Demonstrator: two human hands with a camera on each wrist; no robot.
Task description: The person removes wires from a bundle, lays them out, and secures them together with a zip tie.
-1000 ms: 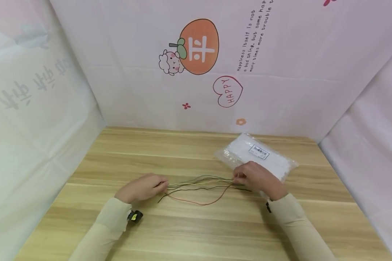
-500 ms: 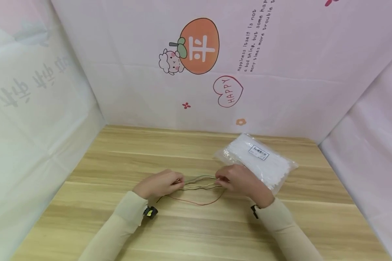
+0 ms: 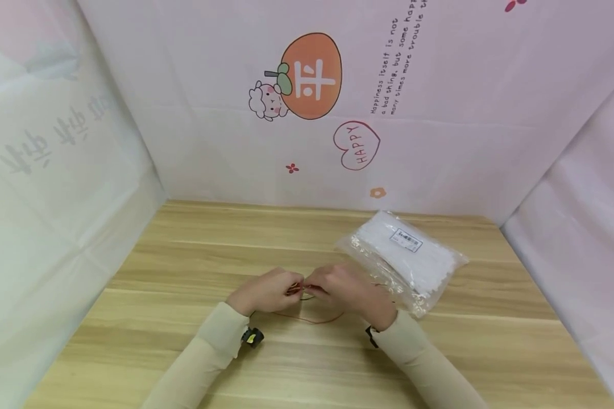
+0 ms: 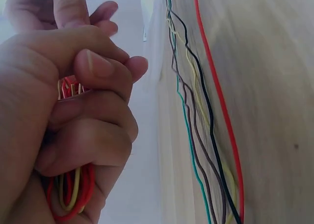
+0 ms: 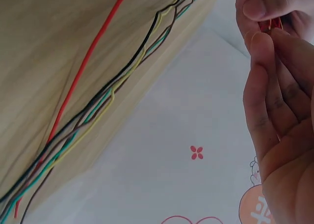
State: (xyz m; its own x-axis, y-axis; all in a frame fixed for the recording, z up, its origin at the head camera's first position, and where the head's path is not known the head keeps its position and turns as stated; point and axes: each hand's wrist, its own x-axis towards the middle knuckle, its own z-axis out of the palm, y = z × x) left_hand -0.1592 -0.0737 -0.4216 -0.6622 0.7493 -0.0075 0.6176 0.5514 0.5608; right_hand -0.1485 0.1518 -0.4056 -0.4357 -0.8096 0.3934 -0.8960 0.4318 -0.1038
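Observation:
My left hand (image 3: 268, 291) grips a looped bundle of red and yellow wires (image 4: 73, 192), its fingers curled round them; the loop ends show below the fingers in the left wrist view. Close against it, my right hand (image 3: 348, 291) pinches the same bundle with thumb and fingertips, and its fingertips hide much of the hold. Beneath both hands, loose wires in black, yellow, green and brown (image 4: 194, 96) run side by side along the wooden table. A red wire (image 3: 314, 322) bows out towards the front edge, apart from the others.
A clear plastic bag of white contents (image 3: 414, 255) with a printed label lies behind the right hand. White printed cloth (image 3: 225, 153) walls off the back and sides of the table (image 3: 307, 369). A small black device (image 3: 254, 338) sits at the left cuff.
Both hands have come together over the wires, the left moving right and the right moving left. Wires that stretched between them are covered now; the red wire and the bag stay put.

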